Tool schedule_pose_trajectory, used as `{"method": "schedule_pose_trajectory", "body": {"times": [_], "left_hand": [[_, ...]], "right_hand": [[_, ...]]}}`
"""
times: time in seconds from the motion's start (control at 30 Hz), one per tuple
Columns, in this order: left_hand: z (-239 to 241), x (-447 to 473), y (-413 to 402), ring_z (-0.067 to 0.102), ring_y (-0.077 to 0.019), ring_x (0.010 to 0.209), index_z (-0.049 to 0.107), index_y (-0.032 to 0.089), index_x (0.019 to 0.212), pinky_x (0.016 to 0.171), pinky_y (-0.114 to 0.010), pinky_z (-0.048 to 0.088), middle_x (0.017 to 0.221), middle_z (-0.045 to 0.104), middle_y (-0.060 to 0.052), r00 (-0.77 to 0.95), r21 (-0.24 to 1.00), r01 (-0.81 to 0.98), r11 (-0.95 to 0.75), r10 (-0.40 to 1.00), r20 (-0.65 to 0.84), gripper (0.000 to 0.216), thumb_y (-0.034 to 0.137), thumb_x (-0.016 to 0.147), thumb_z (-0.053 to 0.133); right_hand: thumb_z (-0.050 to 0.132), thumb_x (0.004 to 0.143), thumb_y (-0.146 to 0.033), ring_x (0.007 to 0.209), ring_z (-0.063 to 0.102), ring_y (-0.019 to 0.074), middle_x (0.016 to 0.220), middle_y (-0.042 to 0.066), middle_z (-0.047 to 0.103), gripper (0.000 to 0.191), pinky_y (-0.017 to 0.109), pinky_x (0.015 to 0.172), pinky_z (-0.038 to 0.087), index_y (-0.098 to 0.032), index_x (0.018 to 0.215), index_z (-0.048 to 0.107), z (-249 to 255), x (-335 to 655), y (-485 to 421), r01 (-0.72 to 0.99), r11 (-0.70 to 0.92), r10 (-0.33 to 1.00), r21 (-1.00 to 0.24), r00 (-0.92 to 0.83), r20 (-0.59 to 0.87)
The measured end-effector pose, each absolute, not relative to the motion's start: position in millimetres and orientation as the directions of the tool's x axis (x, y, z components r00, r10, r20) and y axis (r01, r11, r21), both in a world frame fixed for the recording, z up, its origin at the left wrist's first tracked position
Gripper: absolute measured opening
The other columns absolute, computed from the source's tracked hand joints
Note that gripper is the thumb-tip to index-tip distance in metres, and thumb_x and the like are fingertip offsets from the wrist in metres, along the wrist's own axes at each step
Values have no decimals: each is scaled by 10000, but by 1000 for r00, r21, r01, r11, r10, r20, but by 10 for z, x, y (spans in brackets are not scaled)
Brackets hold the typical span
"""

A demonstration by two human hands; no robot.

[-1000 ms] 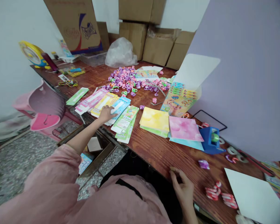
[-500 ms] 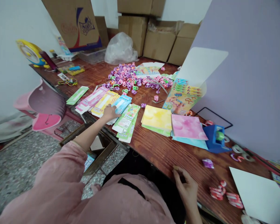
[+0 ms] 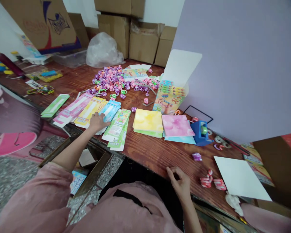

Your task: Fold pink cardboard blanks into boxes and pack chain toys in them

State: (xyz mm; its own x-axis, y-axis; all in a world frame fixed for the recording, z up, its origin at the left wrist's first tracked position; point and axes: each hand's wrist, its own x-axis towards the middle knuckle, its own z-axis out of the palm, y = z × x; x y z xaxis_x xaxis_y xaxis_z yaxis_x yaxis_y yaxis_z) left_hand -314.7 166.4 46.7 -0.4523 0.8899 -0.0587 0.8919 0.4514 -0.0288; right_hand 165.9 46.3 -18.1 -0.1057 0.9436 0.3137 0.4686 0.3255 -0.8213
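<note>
My left hand [image 3: 98, 123] rests on the fan of blue packaging cards [image 3: 110, 111], fingers apart, its thumb side by the green cards [image 3: 118, 127]. Yellow cards [image 3: 91, 111] and pink cards [image 3: 74, 110] lie overlapped to its left. A separate green card stack [image 3: 55, 105] is farther left. My right hand [image 3: 180, 181] sits at the table's front edge, fingers curled in and thumb meeting the index finger in a ring. Nothing shows in it. Beyond it lie yellow paper squares [image 3: 147, 119] over green ones, and pink squares [image 3: 177, 125] over blue ones.
A heap of purple, pink and green plastic rings [image 3: 111, 79] lies at the back. An upright display box [image 3: 168, 100] stands by the purple partition [image 3: 232, 64]. Right are a blue tape dispenser [image 3: 201, 133], red-and-white rings [image 3: 207, 179] and a white sheet [image 3: 241, 178]. A pink chair [image 3: 16, 142] is left.
The view has swung to the right, so everything sits farther left in the picture. My left hand stays on the blue cards; my right hand stays at the table edge.
</note>
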Motion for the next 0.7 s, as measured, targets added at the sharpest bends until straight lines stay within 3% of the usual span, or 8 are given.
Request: {"method": "schedule_pose_trajectory", "body": {"times": [0.17, 0.33, 0.47, 0.7], "left_hand": [[440, -3176, 1674, 527, -438, 1311, 567, 135, 1428, 1076, -470, 446, 1403, 525, -253, -444, -29, 896, 443, 895, -45, 718, 582, 870, 631], [435, -3189, 1730, 543, -421, 1299, 604, 176, 1414, 1070, -444, 439, 1399, 538, -228, -445, -49, 895, 443, 894, -50, 692, 586, 859, 648], [443, -3182, 1756, 548, -415, 1302, 620, 214, 1402, 1079, -455, 433, 1400, 545, -211, -476, -48, 880, 473, 878, -55, 683, 609, 846, 666], [528, -3163, 1714, 607, -400, 1266, 644, 163, 1368, 1029, -415, 487, 1374, 588, -220, -452, 19, 890, 455, 888, -83, 673, 571, 834, 674]], "right_hand": [[667, 954, -403, 598, 632, 129, 659, -4, 670, 319, 230, 616, 496, -202, 708, 672, -228, 1673, 455, 502, 306, 949, -809, -93, 301], [653, 954, -392, 704, 725, 163, 804, 30, 776, 231, 242, 674, 550, -205, 861, 754, -272, 1699, 453, 501, 285, 955, -817, -81, 284], [650, 944, -405, 710, 739, 176, 798, 41, 783, 251, 253, 677, 568, -202, 846, 761, -277, 1706, 455, 500, 278, 957, -820, -75, 279], [679, 908, -491, 719, 751, 196, 803, 63, 791, 321, 284, 702, 596, -191, 849, 776, -305, 1726, 439, 493, 209, 975, -844, -39, 218]]}}
